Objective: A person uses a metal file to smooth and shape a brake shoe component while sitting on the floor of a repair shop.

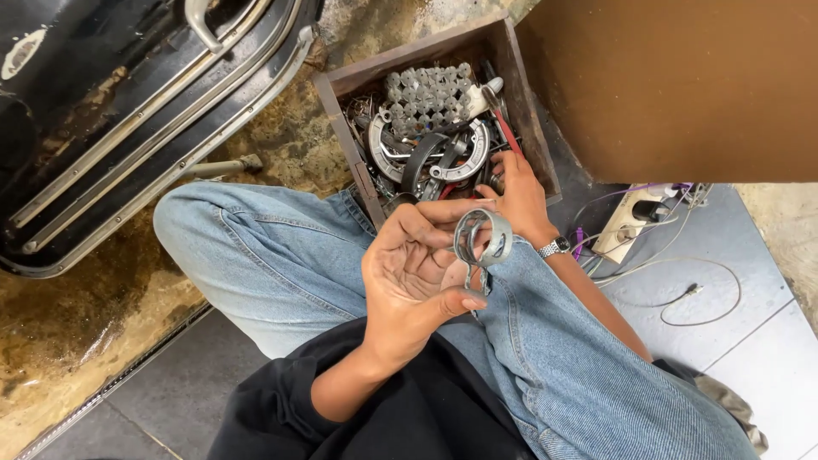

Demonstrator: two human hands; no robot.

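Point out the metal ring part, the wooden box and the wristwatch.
metal ring part (482,236): head view, on its curved grey band.
wooden box (341,119): head view, on its left wall.
wristwatch (555,248): head view, on the watch face.

Grey metal ring part (482,238): round, open-centred, dull and worn, with cut-outs in its band. Held above the lap, tilted so the opening faces up and toward the camera. Rests against the fingertips of the left hand (413,277), palm up. Right hand (517,194) lies just behind it, at the box edge.
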